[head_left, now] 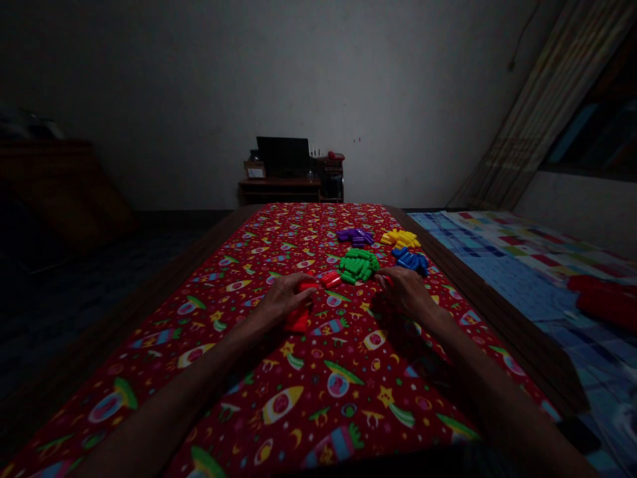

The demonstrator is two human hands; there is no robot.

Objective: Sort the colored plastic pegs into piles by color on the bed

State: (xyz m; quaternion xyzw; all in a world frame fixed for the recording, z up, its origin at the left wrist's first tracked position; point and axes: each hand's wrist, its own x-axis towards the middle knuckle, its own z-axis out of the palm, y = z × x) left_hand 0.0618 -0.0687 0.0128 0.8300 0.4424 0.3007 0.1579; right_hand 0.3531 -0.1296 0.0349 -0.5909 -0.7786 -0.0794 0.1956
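My left hand (284, 296) is low over the cloth, its thumb and fingers closed around a red plastic piece (306, 285). More red pieces (297, 320) lie under and just below that hand, partly covered by it. A few red tube-shaped pieces (330, 279) rest between my hands. Beside them is a heap of green tube-shaped pieces (358, 265). My right hand (407, 291) is at the near right edge of the green heap, fingers bent together and pointing left. Whatever is between its fingertips is too dark to make out.
Purple pieces (355, 237), yellow pieces (400, 238) and blue pieces (410, 261) form separate heaps behind the green one. A red patterned cloth (279, 401) covers the long table. A bed (502, 285) stands at the right. Against the far wall is a desk with a monitor (283, 157).
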